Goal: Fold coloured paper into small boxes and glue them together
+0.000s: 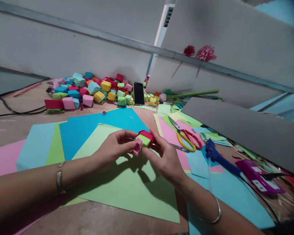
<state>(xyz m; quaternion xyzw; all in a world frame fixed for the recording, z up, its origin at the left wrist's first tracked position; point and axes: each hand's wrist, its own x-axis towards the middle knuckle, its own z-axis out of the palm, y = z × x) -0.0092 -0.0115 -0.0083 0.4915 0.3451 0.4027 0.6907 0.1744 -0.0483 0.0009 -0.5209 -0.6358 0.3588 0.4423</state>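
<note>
Both hands pinch a small folded paper cube (144,139) made of red, green and pink pieces, held just above a light green paper sheet (127,192). My left hand (115,147) grips its left side, where a pink flap sticks out. From the right, my right hand (164,156) holds it with fingertips on the red top. Each wrist wears a metal bangle.
Coloured paper sheets (88,130) cover the floor. A heap of finished paper cubes (88,91) lies at the back left beside an upright phone (138,93). Scissors (186,135), a blue glue gun (218,156) and a purple power strip (257,176) lie right. A grey board (247,130) leans at right.
</note>
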